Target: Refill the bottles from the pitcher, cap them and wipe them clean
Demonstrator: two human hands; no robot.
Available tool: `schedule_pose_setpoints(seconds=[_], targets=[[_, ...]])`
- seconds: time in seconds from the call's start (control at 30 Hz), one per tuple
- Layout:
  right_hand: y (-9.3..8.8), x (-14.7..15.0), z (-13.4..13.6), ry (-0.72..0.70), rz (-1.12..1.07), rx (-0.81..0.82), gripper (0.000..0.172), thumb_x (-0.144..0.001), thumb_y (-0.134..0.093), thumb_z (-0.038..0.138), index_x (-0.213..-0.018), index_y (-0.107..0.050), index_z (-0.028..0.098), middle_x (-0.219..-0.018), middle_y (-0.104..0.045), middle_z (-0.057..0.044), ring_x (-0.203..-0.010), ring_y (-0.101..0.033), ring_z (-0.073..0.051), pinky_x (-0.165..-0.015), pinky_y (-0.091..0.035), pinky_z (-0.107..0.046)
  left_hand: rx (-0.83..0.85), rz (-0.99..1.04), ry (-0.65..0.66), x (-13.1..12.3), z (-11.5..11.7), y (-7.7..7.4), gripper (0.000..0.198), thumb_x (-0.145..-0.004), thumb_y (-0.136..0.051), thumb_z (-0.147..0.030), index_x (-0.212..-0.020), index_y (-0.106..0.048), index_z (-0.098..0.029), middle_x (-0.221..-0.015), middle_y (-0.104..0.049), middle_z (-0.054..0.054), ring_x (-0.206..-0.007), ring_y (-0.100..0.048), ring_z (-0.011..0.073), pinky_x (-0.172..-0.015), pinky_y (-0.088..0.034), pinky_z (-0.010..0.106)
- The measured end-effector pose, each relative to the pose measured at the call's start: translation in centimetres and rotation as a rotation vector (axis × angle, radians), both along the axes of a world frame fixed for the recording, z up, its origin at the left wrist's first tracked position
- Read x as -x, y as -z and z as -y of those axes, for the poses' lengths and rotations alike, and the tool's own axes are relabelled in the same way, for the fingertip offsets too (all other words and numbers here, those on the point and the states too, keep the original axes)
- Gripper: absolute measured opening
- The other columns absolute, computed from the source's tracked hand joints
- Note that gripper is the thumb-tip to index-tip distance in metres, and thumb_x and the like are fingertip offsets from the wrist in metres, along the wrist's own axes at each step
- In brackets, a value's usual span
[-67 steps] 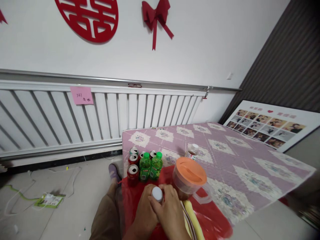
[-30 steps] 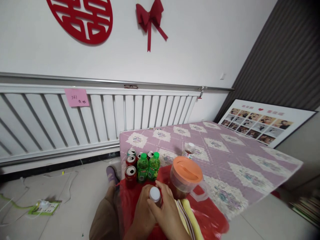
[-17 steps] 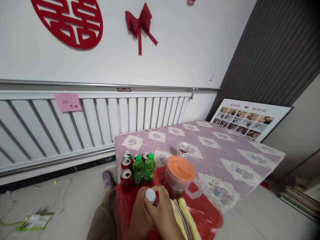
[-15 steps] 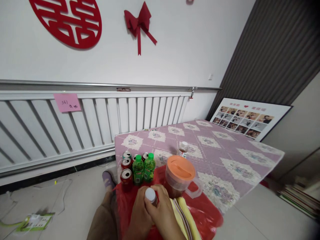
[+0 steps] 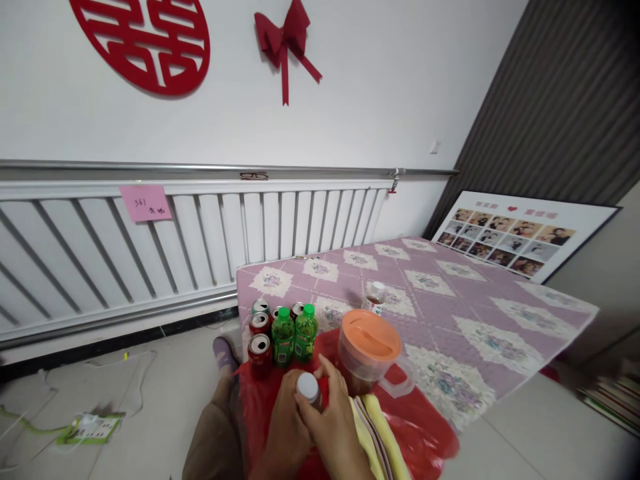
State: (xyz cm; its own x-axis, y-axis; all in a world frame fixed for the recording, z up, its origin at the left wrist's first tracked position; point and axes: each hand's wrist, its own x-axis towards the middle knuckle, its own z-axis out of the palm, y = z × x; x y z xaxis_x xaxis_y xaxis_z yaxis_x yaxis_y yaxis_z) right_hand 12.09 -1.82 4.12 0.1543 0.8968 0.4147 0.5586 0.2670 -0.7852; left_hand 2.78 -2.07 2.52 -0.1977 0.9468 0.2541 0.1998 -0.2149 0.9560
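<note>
White-capped bottle [image 5: 315,402], left of the orange-lidded jug [image 5: 367,353]: long axis roughly upright, cap [image 5: 307,385] upward; left hand's [image 5: 290,421] fingers wrapped round it, right hand's [image 5: 333,419] spread beside it.

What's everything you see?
Held bottle: one, white-capped, bottom middle
Drink bottles: two, green, behind it
Cans: five, mostly red, near those
Jug: one, clear, orange-lidded, lower middle
Other bottle: one, white-capped, behind jug
Cloth: one, yellow, near jug
Plastic sheet: one, red, under jug
Cover: one, purple, middle
Radiator: one, white, along back
Note: one, pink, on radiator
Glasses: one pair, dark, radiator top
Cutout, bow: one each, red, top
Picture board: one, white, right
Power strip: one, green, bottom left
Shoe: one, purple, bottom left
Trouser leg: one, brown, bottom
Hands: two, around held bottle
</note>
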Motion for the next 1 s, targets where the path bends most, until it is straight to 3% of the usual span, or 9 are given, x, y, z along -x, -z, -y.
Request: schedule_pose_setpoints(seconds=[0.2,0.33,0.53,0.73,0.87,1.0], targets=[[0.52,0.03,0.25,-0.053,-0.004,-0.056,0.052,-0.08,-0.056,0.025,-0.131,-0.055,0.018,-0.122,-0.067,-0.012,-0.112,-0.065,-0.027,-0.096,-0.054,-0.043,0.011,-0.024,0.068,0.25,0.17,-0.08,0.029,-0.08,-0.062,-0.033,-0.103,-0.069,-0.017,-0.098,-0.072,0.008,-0.09,-0.067,0.0263,-0.081,-0.056,0.037],[0.21,0.1,0.47,-0.137,-0.003,-0.039,0.053,-0.082,-0.053,0.022,-0.135,-0.053,0.021,-0.131,-0.063,-0.011,-0.121,-0.06,-0.026,-0.101,-0.051,-0.043,-0.014,-0.035,0.122,0.24,0.28,-0.11,0.027,-0.081,-0.059,-0.026,-0.105,-0.063,-0.015,-0.099,-0.068,0.01,-0.089,-0.064,0.0234,-0.081,-0.054,0.034],[0.32,0.38,0.17,-0.034,-0.043,0.036,0.064,-0.075,-0.062,0.027,-0.136,-0.05,0.014,-0.126,-0.063,-0.015,-0.115,-0.062,-0.029,-0.098,-0.052,-0.047,0.02,-0.044,0.091,0.09,0.16,0.38,0.025,-0.084,-0.06,-0.03,-0.105,-0.065,-0.016,-0.104,-0.069,0.012,-0.094,-0.063,0.026,-0.086,-0.052,0.037],[0.5,0.36,0.4,-0.105,-0.071,0.029,0.055,-0.082,-0.054,0.028,-0.136,-0.05,0.016,-0.125,-0.065,-0.014,-0.115,-0.063,-0.026,-0.098,-0.053,-0.044,-0.013,-0.035,0.139,0.3,0.31,0.16,0.028,-0.082,-0.059,-0.021,-0.11,-0.063,-0.016,-0.106,-0.068,0.009,-0.098,-0.062,0.0243,-0.089,-0.051,0.035],[0.06,0.39,0.52,-0.109,-0.128,0.048,0.064,-0.08,-0.058,0.028,-0.141,-0.045,0.016,-0.134,-0.06,-0.015,-0.122,-0.059,-0.027,-0.1,-0.052,-0.045,0.012,0.0,0.141,0.21,0.22,0.27,0.028,-0.082,-0.06,-0.021,-0.11,-0.062,-0.017,-0.104,-0.067,0.008,-0.093,-0.064,0.0246,-0.083,-0.053,0.035],[0.35,0.41,0.22,-0.08,-0.154,0.078,0.065,-0.076,-0.063,0.029,-0.138,-0.049,0.015,-0.129,-0.063,-0.015,-0.119,-0.061,-0.029,-0.101,-0.051,-0.047,0.014,0.027,0.149,0.16,0.17,0.33,0.029,-0.083,-0.062,-0.026,-0.111,-0.062,-0.019,-0.108,-0.067,0.011,-0.097,-0.064,0.028,-0.087,-0.053,0.039]])
